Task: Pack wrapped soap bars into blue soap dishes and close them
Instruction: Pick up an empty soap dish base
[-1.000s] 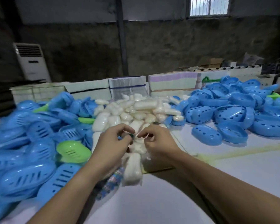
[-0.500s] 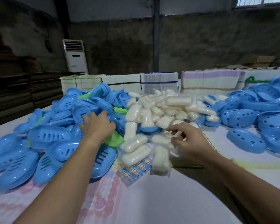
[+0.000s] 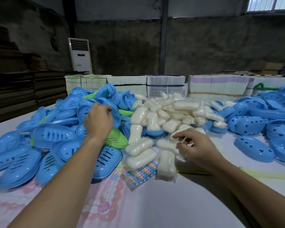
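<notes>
While both forearms reach in from the near edge of the worktop (image 3: pixel 163 203), the right hand (image 3: pixel 198 148) pinches the film of a wrapped soap bar (image 3: pixel 167 143) near mid-worktop; a tug by the film risks tearing it or toppling neighbours. Further back on the left, the left hand (image 3: pixel 98 121) curls into the blue soap dishes (image 3: pixel 53 134); whether it grips one I cannot tell. Nested shells could lift together, or the heap slide.

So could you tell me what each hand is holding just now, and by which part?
The left hand grips a blue soap dish at its rim in the pile. The right hand pinches a wrapped soap bar by its wrapper.
</notes>
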Demonstrator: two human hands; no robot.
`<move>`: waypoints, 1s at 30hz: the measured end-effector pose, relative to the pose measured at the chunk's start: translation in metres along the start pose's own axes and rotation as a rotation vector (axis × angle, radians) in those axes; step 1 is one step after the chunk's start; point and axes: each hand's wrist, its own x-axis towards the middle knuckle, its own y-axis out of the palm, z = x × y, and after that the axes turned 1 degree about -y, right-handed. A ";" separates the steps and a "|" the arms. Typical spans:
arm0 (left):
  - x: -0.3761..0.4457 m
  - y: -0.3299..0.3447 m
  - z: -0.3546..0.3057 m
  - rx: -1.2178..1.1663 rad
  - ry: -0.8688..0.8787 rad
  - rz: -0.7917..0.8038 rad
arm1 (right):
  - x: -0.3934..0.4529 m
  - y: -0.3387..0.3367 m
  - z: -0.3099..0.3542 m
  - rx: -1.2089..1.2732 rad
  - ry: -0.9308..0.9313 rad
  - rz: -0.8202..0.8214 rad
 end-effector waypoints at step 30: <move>-0.080 -0.036 -0.124 -1.996 -1.058 0.919 | 0.013 -0.078 -0.063 -0.952 0.587 -0.002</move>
